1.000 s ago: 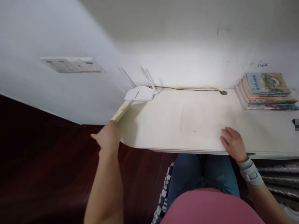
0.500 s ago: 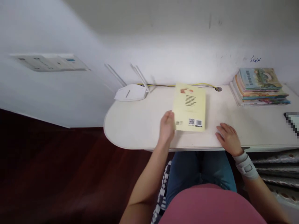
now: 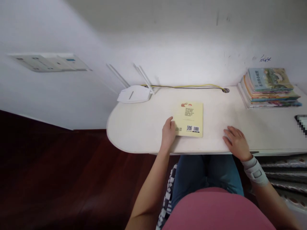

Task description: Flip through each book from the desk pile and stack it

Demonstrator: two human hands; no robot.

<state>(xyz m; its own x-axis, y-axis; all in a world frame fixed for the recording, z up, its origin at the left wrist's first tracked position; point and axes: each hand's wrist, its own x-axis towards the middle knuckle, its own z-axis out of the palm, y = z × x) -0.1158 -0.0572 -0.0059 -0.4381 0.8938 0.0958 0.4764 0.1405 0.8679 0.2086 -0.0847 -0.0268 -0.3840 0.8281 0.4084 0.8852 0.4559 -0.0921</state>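
Observation:
A pale yellow book [image 3: 189, 119] lies on the white desk [image 3: 134, 131], showing its printed text, a QR code and a barcode. At its lower left edge is my left hand [image 3: 169, 131], closed on the book with the thumb along the top. My right hand [image 3: 237, 142], with a grey wrist wrap, rests near the desk's front edge to the right of the book. Its fingers are apart and hold nothing.
A white router [image 3: 134, 94] with antennas stands at the back left. Yellow and black cables run along the wall to a hole [image 3: 225, 90]. A book stack [image 3: 271, 92] is at the back right, and a dark-edged device [image 3: 302, 123] lies at the right edge.
The yellow book has come down and slightly left with my left hand, and now lies lower on the desk. My right hand has stayed in nearly the same place.

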